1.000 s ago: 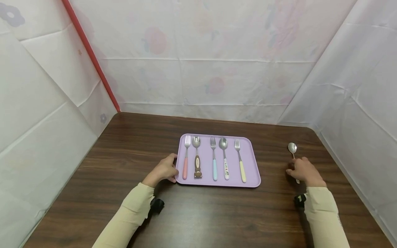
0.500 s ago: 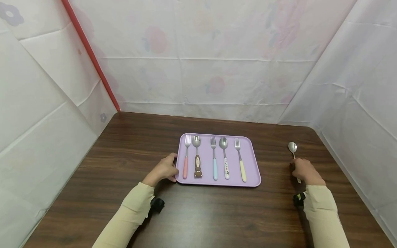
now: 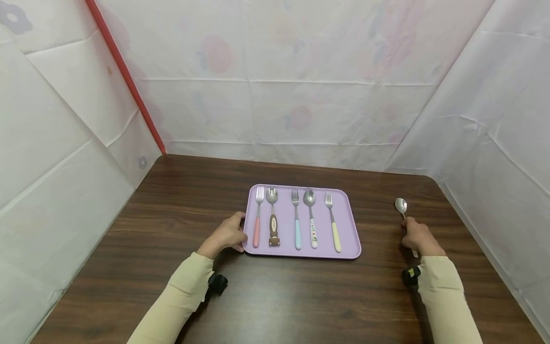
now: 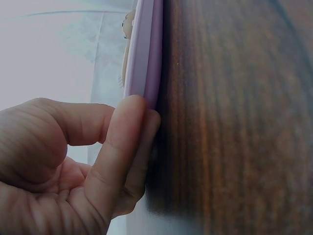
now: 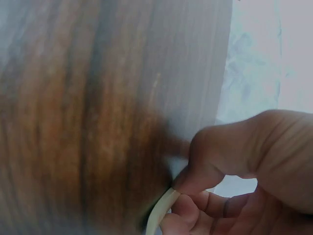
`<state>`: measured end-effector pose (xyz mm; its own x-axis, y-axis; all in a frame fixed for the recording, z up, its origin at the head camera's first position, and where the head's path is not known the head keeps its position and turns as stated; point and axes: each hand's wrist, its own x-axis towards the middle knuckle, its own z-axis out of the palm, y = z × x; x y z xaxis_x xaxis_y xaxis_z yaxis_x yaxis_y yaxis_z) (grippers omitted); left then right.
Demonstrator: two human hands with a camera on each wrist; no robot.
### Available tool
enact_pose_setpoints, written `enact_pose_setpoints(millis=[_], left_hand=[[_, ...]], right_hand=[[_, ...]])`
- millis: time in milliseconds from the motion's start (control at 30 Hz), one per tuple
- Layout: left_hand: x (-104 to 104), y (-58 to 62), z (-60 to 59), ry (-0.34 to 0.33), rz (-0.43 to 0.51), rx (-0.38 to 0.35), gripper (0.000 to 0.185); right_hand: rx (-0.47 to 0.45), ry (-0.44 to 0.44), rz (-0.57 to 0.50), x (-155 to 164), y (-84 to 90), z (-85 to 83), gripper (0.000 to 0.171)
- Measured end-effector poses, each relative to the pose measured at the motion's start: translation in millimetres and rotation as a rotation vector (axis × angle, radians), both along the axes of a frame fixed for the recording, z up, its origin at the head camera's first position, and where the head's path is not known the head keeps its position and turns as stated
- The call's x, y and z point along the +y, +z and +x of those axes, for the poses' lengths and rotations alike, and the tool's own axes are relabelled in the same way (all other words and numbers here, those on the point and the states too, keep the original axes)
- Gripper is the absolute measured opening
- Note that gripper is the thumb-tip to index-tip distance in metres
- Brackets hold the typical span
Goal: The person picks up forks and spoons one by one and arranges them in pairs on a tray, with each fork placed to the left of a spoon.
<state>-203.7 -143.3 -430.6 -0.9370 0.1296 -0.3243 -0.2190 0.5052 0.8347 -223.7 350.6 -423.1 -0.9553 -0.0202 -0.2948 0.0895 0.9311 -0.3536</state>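
On the right of the table, my right hand (image 3: 420, 237) pinches the handle of a spoon (image 3: 401, 205) between thumb and fingers. Its metal bowl points away from me. The right wrist view shows the pale handle end (image 5: 161, 211) leaving the grip close to the wood. My left hand (image 3: 227, 232) grips the left rim of a lilac tray (image 3: 275, 254), with thumb and fingers at its edge. In the tray lie a pink-handled fork (image 3: 257, 224), a brown bear-handled spoon (image 3: 273, 222), a blue-handled fork (image 3: 297, 227), a white patterned spoon (image 3: 312, 224) and a yellow-handled fork (image 3: 334, 229).
The dark wood table (image 3: 275, 301) runs under everything. Pale patterned sheets (image 3: 275, 95) hang behind it and on both sides. A red pole (image 3: 129, 79) slants down to the far left corner.
My right hand has closed on the spoon's handle and shifted it slightly left, its bowl moving with it. My left hand and the tray stay in place.
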Motion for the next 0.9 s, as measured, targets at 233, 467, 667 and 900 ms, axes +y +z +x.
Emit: enact_pose_setpoints(millis=[233, 467, 667, 900], left_hand=[[-0.3, 0.4, -0.3, 0.002, 0.004, -0.003, 0.070], [-0.3, -0.1, 0.0, 0.001, 0.000, -0.009, 0.070], [-1.4, -1.1, -0.3, 0.004, 0.001, -0.006, 0.070], [-1.2, 0.0, 0.2, 0.004, 0.002, -0.003, 0.070]], right_hand=[[-0.041, -0.003, -0.028, 1.5, -1.6, 0.3, 0.041], [-0.009, 0.037, -0.017, 2.2, -0.4, 0.3, 0.025], [0.005, 0.058, -0.022, 1.8, 3.0, -1.9, 0.015], [0.059, 0.108, -0.012, 2.0, 0.1, -3.4, 0.009]])
